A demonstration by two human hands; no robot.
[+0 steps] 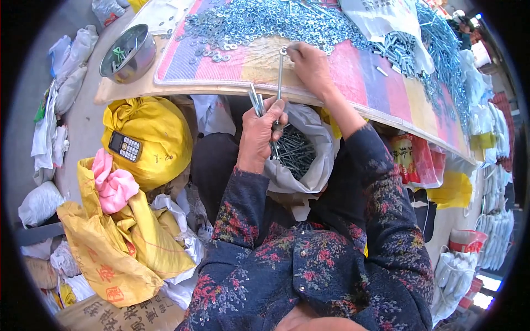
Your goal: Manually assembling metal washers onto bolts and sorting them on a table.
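My left hand (258, 132) is closed around several long metal bolts (255, 100), their shafts pointing up and away from me. One bolt (280, 77) stands out longer than the others. At its far end, the fingertips of my right hand (312, 69) pinch a small washer (284, 51); whether the washer is on the shaft or only against it I cannot tell. Below my hands an open white sack (321, 176) holds many long bolts (295, 151). Ahead, a heap of loose washers (243, 27) covers the striped mat (342, 60) on the table.
Small metal sleeves (398, 52) and a pile of long bolts (441, 38) lie at the table's right. A metal bowl (138, 63) stands at the left corner. Below are a tied yellow sack (165, 127) with a keypad phone (125, 146), a pink cloth (116, 190) and filled bags.
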